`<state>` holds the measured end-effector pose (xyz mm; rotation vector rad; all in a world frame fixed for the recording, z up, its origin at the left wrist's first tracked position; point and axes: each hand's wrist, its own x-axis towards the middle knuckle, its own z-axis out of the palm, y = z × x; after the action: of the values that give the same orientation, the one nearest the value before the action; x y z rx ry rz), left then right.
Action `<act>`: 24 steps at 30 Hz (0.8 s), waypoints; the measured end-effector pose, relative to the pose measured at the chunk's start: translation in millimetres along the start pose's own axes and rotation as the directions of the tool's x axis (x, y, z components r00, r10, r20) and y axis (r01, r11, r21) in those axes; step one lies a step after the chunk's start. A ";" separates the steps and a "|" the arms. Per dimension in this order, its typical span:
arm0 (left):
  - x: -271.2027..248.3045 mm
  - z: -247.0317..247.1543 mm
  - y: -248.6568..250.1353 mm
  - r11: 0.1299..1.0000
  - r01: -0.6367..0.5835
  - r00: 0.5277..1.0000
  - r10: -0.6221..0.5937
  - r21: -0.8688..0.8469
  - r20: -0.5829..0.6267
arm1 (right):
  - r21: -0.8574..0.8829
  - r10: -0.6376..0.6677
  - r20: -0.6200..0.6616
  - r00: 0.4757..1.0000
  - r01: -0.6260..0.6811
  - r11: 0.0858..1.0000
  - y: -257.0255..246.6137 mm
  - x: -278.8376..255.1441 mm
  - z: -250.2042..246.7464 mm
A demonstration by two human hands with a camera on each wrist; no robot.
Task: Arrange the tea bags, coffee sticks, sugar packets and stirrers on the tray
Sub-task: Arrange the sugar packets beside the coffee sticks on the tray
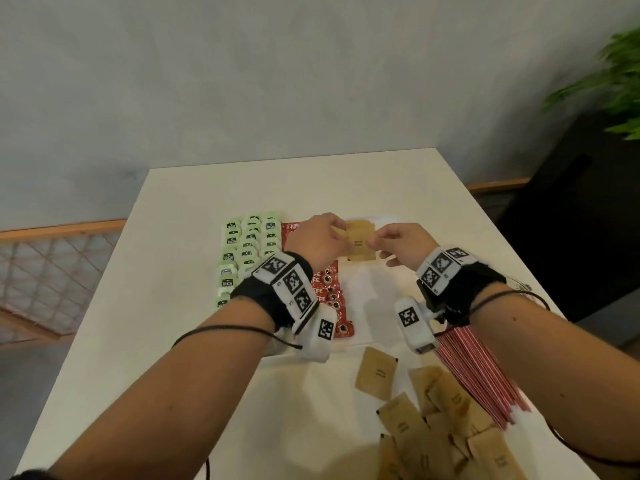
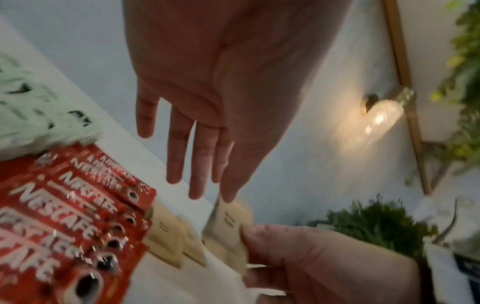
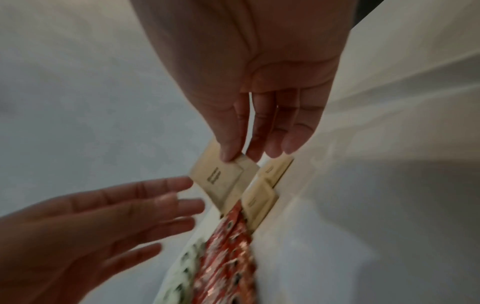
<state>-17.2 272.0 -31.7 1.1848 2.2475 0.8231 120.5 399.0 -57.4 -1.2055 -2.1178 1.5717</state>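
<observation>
A white tray [image 1: 367, 289] holds rows of green tea bags [image 1: 247, 244] on its left and red coffee sticks [image 1: 327, 289] in its middle. At its far right part lie brown sugar packets [image 3: 259, 203]. My right hand [image 1: 375, 242] pinches a sugar packet [image 1: 360, 244] between thumb and forefinger just above them, as the right wrist view shows [image 3: 215, 176]. My left hand [image 1: 337, 230] reaches in from the left with straight fingers [image 3: 182, 201]; its thumb tip touches the held packet's top edge [image 2: 231, 222].
Several loose sugar packets [image 1: 433, 410] lie in a heap on the white table [image 1: 138, 306] near its front right. A bundle of red stirrers [image 1: 478, 368] lies beside them under my right forearm. A green plant [image 1: 616, 81] stands beyond the table's right edge.
</observation>
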 end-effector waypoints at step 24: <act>60.4 27.8 16.7 0.475 -0.082 0.993 -0.033 0.876 0.111 | -0.247 0.199 -0.164 0.966 -0.236 0.940 25.7 87.4 5.5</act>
<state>-21.3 338.6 -47.3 1.6058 2.5907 -0.5671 74.1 461.1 -105.7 -1.6369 -2.2187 1.2669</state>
